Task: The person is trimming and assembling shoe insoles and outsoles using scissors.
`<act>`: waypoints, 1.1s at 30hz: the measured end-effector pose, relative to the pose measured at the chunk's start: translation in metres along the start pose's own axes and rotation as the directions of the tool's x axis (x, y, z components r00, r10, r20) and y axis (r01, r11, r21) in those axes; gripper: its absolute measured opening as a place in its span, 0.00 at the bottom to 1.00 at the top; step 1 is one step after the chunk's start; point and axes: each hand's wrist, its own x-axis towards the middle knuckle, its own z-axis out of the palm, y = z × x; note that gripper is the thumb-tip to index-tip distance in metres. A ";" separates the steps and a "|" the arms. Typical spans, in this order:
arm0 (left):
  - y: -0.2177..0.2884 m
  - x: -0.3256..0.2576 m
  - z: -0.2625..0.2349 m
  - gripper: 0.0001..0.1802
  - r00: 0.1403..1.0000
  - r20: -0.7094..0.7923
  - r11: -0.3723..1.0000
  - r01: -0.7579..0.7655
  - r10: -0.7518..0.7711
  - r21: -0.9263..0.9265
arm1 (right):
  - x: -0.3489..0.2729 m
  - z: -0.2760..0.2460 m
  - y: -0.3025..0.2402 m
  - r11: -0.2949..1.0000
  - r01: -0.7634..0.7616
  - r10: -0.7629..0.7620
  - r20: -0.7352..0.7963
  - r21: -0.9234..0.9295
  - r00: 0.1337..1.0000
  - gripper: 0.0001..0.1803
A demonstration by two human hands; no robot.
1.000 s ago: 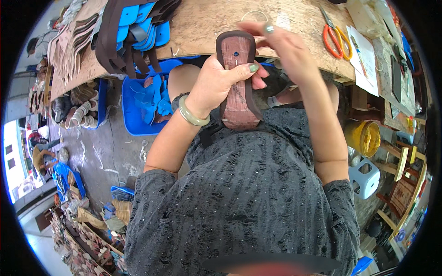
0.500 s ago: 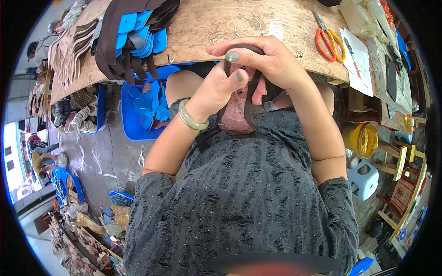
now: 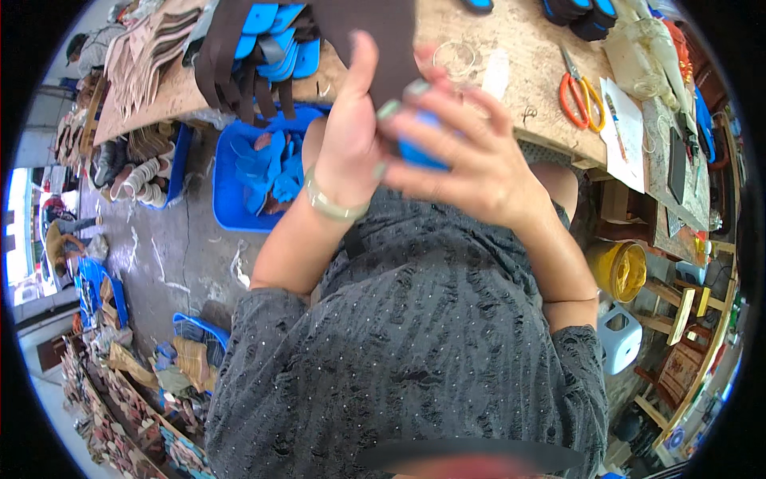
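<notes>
Head view: by table (image 3: 531,40)'s near edge, left hand (image 3: 351,152) thumb-up, right hand (image 3: 487,168) curled over blue piece (image 3: 419,154); I can't tell if either clamps. Steady palm seems advisable.

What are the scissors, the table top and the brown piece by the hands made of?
Scissors: grey, shiny blades look like metal; smooth orange and yellow handles are probably plastic.
Table top: looks like wood, perhaps plywood, with a tan, scuffed, unpainted surface.
Brown piece: dark, flat and dull, maybe leather or imitation leather; I can't tell which.
</notes>
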 end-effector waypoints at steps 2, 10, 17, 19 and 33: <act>-0.006 0.014 -0.002 0.31 0.982 -0.067 0.984 -0.177 0.176 0.003 | -0.023 0.014 0.001 0.930 -0.357 0.366 -0.158 0.086 0.917 0.16; -0.025 0.025 0.004 0.22 0.939 -0.214 0.963 -0.258 0.268 0.075 | -0.028 0.052 -0.026 -0.105 -0.570 0.864 0.359 0.815 0.354 0.19; -0.023 0.030 -0.027 0.28 0.928 -0.150 0.936 -0.318 0.340 0.152 | -0.032 0.060 -0.013 -0.192 -0.551 0.745 0.486 0.812 0.457 0.15; -0.021 0.030 -0.033 0.33 0.932 -0.093 0.920 -0.323 0.350 0.223 | -0.031 0.052 -0.003 -0.220 -0.519 0.701 0.504 0.826 0.505 0.16; 0.053 0.048 -0.049 0.26 0.810 0.013 0.476 -0.357 0.586 0.804 | -0.060 0.039 0.001 -0.222 -0.724 0.647 0.654 0.653 0.392 0.17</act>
